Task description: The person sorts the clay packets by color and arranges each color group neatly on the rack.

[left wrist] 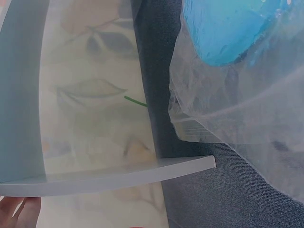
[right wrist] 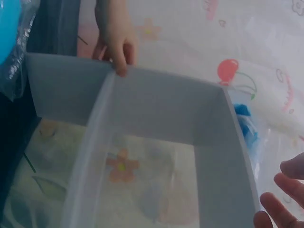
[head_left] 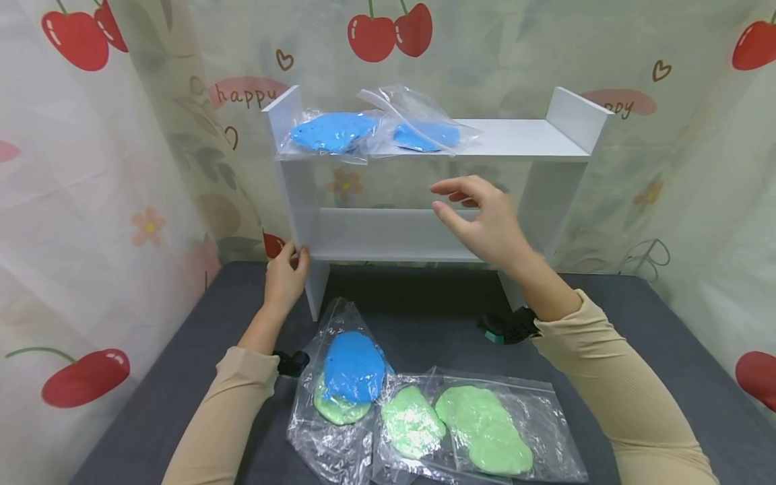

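Note:
A white two-tier shelf [head_left: 400, 236] stands on the dark table. My left hand [head_left: 285, 279] pinches the front edge of its left side panel, about level with the lower board; the right wrist view shows the thumb of that left hand [right wrist: 119, 45] over the edge. My right hand [head_left: 494, 222] hovers before the gap between the boards, fingers loosely bent and holding nothing. On the top board lie two clear bags, one with a flat blue piece [head_left: 333, 132] at the left end, the other with a smaller blue piece [head_left: 427, 136] beside it.
Near the table's front lies a clear bag with a blue piece [head_left: 353, 367] over a green one [head_left: 341, 404]. To its right are bags with green pieces [head_left: 485, 431]. Cherry-printed curtains [head_left: 145, 168] surround the table. A thin cable [head_left: 651, 259] lies at the back right.

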